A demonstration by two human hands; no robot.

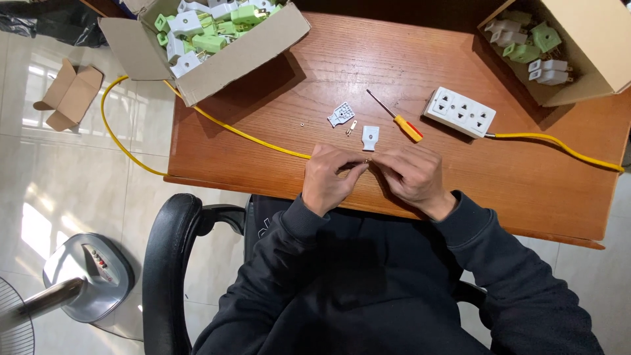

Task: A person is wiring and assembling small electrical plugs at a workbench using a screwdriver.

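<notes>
— Yellow cable (256,137) runs in from the left across the wooden desk (407,59), and its end is between my hands at the near edge. How much of the plug looks finished to you?

— Not much, I'd judge. Both white plug shells are off to the far side of your hands: the ribbed half (341,114) and the plain half (370,137), with a small brass piece (351,127) lying between them.

— Right. My left hand (328,179) is curled, thumb and forefinger pressed together on the cable's tip. My right hand (415,176) meets it, fingertips pinched on something tiny and brass-coloured; I can't tell exactly what.

— And the screwdriver (397,118)?

— Lying untouched, just beyond my right hand, red and yellow handle pointing right. A small screw (302,123) sits loose farther left.

— So the shells are not closed, screws not in.

— That's how I read it. The white socket strip (459,112) on the far right already has its own yellow lead attached.
</notes>
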